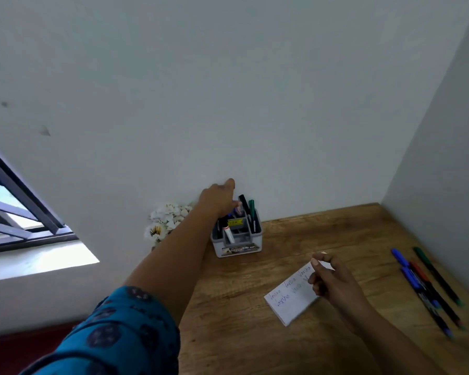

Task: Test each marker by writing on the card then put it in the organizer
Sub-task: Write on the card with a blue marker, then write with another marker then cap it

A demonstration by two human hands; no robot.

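The left hand [217, 199] reaches over the organizer [237, 236], fingers curled down into its back section around what seems a marker (I cannot tell if it is let go). Best to lower it straight until it seats, clear of the pens just right of the fingers. The card [291, 296] lies under the right hand [333, 280], loosely curled, seemingly empty. Untested markers [428, 288] wait well right of it.
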